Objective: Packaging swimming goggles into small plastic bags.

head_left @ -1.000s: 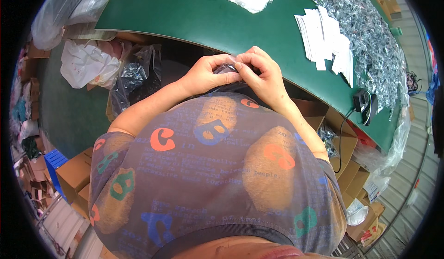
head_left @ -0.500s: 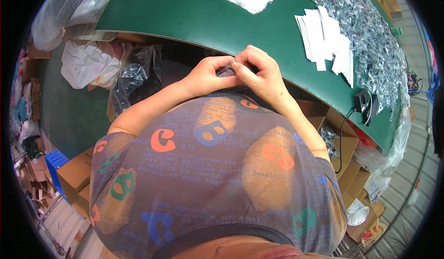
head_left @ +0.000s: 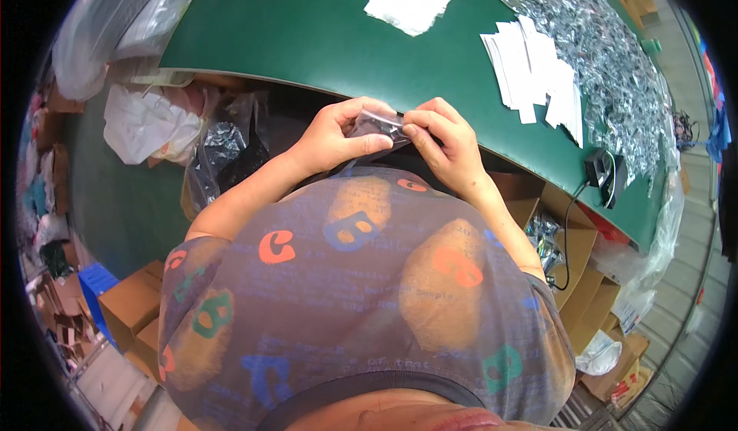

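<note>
Between my two hands, just off the table's near edge, is a small clear plastic bag [head_left: 369,126] with something dark inside that I cannot make out. My left hand [head_left: 332,135] is closed on the bag's left side, thumb below and fingers above. On the right, my right hand [head_left: 448,143] pinches the bag's other end, near a pale strip that runs along its edge. A stack of loose white paper slips [head_left: 530,69] lies on the green table [head_left: 284,27] beyond my right hand.
A pile of small clear bags [head_left: 600,62] covers the table's right side. Near the edge sits a black device [head_left: 601,168] with a cable. White sheets [head_left: 415,0] lie at the far side. Cardboard boxes [head_left: 578,258] stand at lower right; a plastic-lined carton [head_left: 223,150] is left of my arm.
My hands have moved apart a little and slightly lower in view. More of the clear bag shows between them, and its pale strip has come into sight.
</note>
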Demonstrator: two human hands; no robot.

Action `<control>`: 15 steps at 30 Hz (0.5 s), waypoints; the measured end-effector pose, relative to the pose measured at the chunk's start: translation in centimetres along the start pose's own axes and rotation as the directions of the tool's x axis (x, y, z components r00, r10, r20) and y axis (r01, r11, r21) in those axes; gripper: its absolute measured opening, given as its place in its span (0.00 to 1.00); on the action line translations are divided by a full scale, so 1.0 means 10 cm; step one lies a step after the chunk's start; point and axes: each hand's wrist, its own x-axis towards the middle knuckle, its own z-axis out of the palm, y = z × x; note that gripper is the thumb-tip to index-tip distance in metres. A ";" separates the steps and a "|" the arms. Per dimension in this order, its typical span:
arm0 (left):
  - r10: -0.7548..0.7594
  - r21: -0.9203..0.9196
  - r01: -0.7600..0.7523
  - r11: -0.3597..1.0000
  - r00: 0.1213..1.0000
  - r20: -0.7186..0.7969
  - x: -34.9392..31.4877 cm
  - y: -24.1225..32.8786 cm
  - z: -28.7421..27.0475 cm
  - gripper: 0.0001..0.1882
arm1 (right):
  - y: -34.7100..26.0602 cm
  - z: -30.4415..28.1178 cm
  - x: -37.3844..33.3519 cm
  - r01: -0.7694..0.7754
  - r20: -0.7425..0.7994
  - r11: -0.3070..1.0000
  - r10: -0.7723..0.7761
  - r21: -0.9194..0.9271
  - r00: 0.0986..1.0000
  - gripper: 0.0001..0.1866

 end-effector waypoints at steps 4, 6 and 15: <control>0.233 0.232 -0.254 0.939 0.966 0.115 0.12 0.16 -0.05 0.27 | -0.06 -0.11 0.03 0.225 -0.008 0.958 -0.230 -0.179 0.973 0.09; 0.385 0.498 -0.401 0.769 0.912 0.140 0.14 0.27 -0.08 0.16 | -0.03 -0.15 0.06 0.319 0.055 0.898 -0.317 -0.304 0.947 0.13; 0.517 0.765 -0.622 0.166 0.716 0.470 0.17 0.68 0.25 0.08 | -0.29 -0.60 -0.13 0.298 0.353 0.904 -0.183 -0.305 0.918 0.08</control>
